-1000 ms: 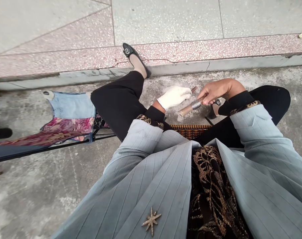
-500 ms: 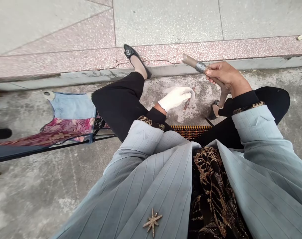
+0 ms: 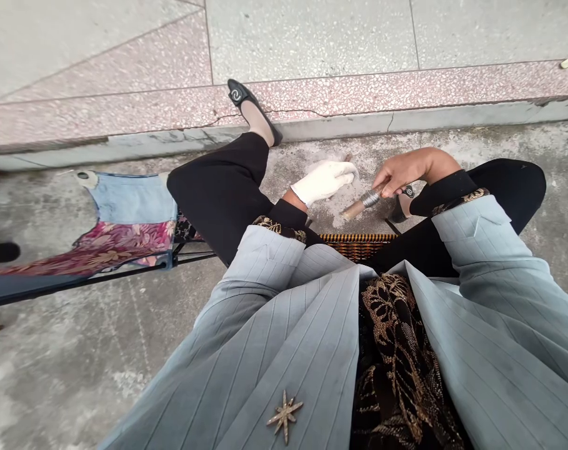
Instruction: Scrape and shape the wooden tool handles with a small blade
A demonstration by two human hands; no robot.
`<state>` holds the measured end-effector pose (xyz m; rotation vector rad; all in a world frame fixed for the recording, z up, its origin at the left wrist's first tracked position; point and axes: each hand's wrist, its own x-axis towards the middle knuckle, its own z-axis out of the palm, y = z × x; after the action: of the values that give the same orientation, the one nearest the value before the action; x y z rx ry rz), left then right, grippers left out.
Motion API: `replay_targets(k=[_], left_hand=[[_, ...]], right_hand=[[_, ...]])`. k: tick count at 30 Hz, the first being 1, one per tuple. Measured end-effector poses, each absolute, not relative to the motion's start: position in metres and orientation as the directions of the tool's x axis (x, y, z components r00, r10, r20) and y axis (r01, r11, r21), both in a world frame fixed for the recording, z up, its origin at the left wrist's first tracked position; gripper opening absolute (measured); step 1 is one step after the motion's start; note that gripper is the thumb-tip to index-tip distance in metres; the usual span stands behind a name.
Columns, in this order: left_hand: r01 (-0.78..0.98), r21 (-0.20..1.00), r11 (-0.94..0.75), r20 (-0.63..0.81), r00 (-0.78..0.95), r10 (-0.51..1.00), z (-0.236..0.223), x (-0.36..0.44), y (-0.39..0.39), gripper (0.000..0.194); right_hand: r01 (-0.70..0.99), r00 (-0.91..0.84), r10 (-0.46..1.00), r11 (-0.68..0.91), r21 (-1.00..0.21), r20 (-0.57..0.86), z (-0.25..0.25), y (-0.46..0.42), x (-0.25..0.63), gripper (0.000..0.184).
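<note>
My left hand (image 3: 323, 180), in a white glove, rests on the concrete ground with its fingers curled over a thin rusty rod (image 3: 347, 159), of which only the tip shows past the fingertips. My right hand (image 3: 402, 172) is bare and closed round a hammer-like tool (image 3: 364, 202) with a wooden handle and a wire-wound band, held low beside the gloved hand, its end pointing down toward me. Both hands are between my knees, in black trousers, above a patch of pale dust on the ground.
A woven stool edge (image 3: 358, 244) shows under my legs. A folding stool with floral and denim cloth (image 3: 124, 231) stands at the left. A terrazzo kerb (image 3: 405, 106) runs across ahead, my left foot in a black flat shoe (image 3: 246, 103) resting on it.
The right hand lifted the tool up high half a second ago and has now brought it back down next to the gloved hand. The left hand stayed on the rod.
</note>
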<state>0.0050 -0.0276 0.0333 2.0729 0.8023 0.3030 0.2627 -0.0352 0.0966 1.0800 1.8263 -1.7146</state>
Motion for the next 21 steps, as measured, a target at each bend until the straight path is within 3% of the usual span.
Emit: replay_targets(k=[1, 3, 6, 10, 16, 18, 21], left_hand=[[0.403, 0.849, -0.342, -0.093, 0.751, 0.654, 0.033, 0.004, -0.026, 0.024], [0.332, 0.923, -0.194, -0.121, 0.729, 0.673, 0.033, 0.005, -0.026, 0.025], [0.245, 0.965, -0.097, -0.11, 0.71, 0.695, 0.038, 0.007, -0.027, 0.025], [0.3, 0.941, -0.157, -0.117, 0.724, 0.68, 0.044, 0.011, -0.031, 0.022], [0.357, 0.875, -0.328, -0.087, 0.782, 0.617, 0.041, 0.013, -0.034, 0.028], [0.399, 0.838, -0.372, -0.094, 0.777, 0.622, 0.035, 0.015, -0.033, 0.027], [0.491, 0.73, -0.476, -0.117, 0.776, 0.62, 0.027, 0.017, -0.033, 0.026]], right_hand=[[0.649, -0.68, 0.348, -0.124, -0.751, -0.645, 0.101, -0.036, 0.268, 0.045], [0.395, -0.647, 0.64, -0.183, -0.9, -0.414, 0.109, -0.036, 0.276, 0.053], [0.245, -0.435, 0.858, -0.178, -0.953, -0.272, 0.113, -0.033, 0.278, 0.048], [0.38, -0.25, 0.901, -0.247, -0.891, -0.356, 0.105, -0.031, 0.266, 0.048], [0.61, -0.183, 0.896, -0.219, -0.761, -0.404, 0.092, -0.03, 0.261, 0.053], [0.717, -0.127, 0.892, -0.219, -0.662, -0.433, 0.088, -0.027, 0.259, 0.048], [0.899, -0.092, 0.864, -0.142, -0.414, -0.495, 0.083, -0.024, 0.253, 0.035]])
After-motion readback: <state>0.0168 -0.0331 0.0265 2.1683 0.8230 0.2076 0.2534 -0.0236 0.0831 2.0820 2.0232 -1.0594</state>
